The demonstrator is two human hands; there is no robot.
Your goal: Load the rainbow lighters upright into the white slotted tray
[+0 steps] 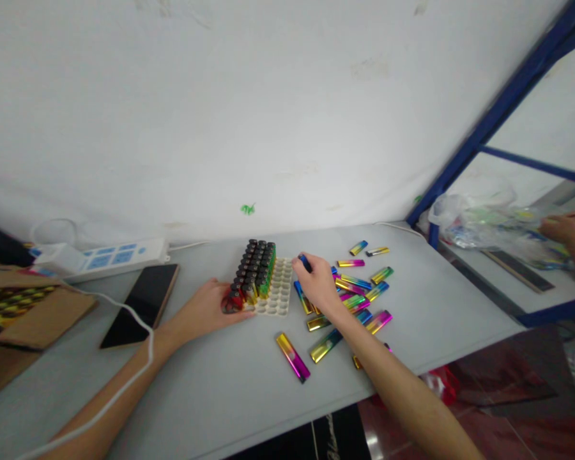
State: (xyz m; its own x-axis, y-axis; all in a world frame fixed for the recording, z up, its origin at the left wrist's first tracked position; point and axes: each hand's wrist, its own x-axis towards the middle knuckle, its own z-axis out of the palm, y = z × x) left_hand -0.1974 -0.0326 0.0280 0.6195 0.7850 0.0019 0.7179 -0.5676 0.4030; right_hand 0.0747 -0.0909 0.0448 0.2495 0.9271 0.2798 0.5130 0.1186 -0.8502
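A pale tray with round holes lies on the grey table. Its left part carries rows of black-topped lighters with red, yellow and green bodies; the right part shows bare holes. My left hand grips the tray's front left corner, thumb along the front edge, against the red lighters. Just right of the tray, my right hand is closed around a small item with a dark blue end, the rest hidden in the fingers. Under and around that hand lie several shiny rainbow metallic lighter cases; one gold-to-magenta case lies nearer me.
A black phone and a white power strip lie to the left, beside an open cardboard box. A white cable crosses over my left forearm. At right stand a blue metal frame, plastic bags and another person's hand.
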